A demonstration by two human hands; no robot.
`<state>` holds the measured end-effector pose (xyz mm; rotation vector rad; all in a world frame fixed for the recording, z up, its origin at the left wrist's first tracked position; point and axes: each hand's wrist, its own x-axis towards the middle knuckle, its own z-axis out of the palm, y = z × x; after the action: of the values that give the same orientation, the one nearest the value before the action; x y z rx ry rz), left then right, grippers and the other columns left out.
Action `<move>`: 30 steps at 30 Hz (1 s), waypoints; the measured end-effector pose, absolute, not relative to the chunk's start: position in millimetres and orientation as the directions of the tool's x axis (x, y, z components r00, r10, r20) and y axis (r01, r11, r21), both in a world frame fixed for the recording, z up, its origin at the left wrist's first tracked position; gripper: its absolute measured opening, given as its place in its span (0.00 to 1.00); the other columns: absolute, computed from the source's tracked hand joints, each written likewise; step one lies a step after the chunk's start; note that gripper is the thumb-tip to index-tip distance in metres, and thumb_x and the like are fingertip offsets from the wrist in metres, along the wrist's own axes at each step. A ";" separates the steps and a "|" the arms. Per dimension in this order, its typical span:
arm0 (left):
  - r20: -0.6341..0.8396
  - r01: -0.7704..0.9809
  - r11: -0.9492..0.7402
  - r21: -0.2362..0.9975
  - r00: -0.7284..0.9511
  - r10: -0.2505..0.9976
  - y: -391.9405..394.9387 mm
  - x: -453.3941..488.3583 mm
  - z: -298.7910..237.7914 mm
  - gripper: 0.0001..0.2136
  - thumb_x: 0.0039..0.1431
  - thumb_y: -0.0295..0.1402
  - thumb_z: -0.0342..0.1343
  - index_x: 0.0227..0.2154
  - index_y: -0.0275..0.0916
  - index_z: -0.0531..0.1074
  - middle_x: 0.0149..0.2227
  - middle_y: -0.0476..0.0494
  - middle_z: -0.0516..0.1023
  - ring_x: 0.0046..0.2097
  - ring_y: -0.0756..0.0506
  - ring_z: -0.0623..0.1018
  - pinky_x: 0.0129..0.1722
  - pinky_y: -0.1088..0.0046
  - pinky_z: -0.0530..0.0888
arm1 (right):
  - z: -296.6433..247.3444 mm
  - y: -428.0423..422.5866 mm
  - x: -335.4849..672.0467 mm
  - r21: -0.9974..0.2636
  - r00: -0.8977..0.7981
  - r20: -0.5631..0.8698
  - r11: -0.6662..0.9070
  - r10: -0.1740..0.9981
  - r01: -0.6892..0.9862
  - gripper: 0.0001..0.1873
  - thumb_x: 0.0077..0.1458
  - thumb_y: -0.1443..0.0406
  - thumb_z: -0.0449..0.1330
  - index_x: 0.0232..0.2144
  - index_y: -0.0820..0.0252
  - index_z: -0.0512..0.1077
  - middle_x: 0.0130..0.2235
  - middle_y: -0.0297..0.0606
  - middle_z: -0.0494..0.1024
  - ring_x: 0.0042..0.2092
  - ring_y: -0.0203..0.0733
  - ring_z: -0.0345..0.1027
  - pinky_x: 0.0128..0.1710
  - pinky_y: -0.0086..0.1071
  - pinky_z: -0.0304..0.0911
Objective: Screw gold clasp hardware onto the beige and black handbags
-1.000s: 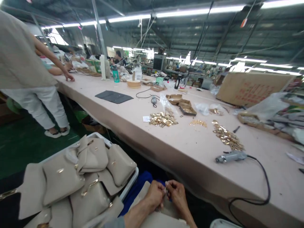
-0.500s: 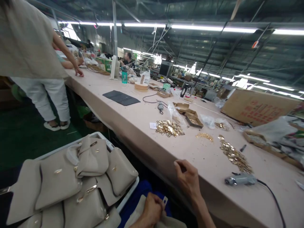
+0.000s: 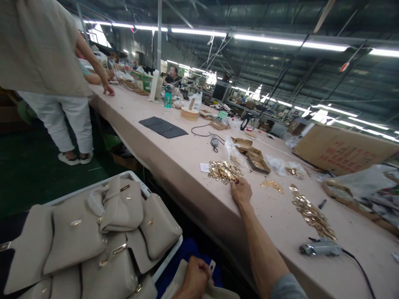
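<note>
My left hand [image 3: 196, 276] is closed on a beige bag [image 3: 174, 284] low in the view, over my lap. A small metal plate with a slot [image 3: 212, 265] sticks up beside its fingers. My right hand [image 3: 241, 191] reaches over the table to the near edge of a pile of gold metal frames [image 3: 222, 170]. Its fingers are curled together and touch the pile; what lies between the fingertips is hidden.
A white crate [image 3: 170, 259] of beige bags stands at left. On the table [image 3: 193, 166] lie small gold parts [image 3: 272, 186], more gold plates [image 3: 313, 214], a corded grey power screwdriver [image 3: 321, 248] and a dark flat panel [image 3: 163, 127]. A co-worker [image 3: 46, 54] stands at the far left.
My right hand has moved forward from the table's near edge to the pile of gold frames. The left hand stays on the bag. The camera view has shifted slightly.
</note>
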<state>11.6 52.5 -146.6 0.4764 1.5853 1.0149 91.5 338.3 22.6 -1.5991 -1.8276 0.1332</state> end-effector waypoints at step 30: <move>-0.508 -0.087 0.507 0.858 -0.296 0.809 44.7 6.8 -101.4 0.07 0.49 0.21 0.63 0.19 0.32 0.77 0.19 0.44 0.77 0.18 0.48 0.70 0.19 0.76 0.64 | 43.3 254.1 121.4 -0.841 0.040 0.365 0.311 0.930 0.443 0.18 0.55 0.54 0.63 0.40 0.63 0.75 0.34 0.40 0.78 0.35 0.42 0.71 0.38 0.34 0.68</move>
<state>6.8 44.7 -101.4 0.6277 1.6365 1.0045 121.4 254.1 43.3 -1.2911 -1.5714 0.6072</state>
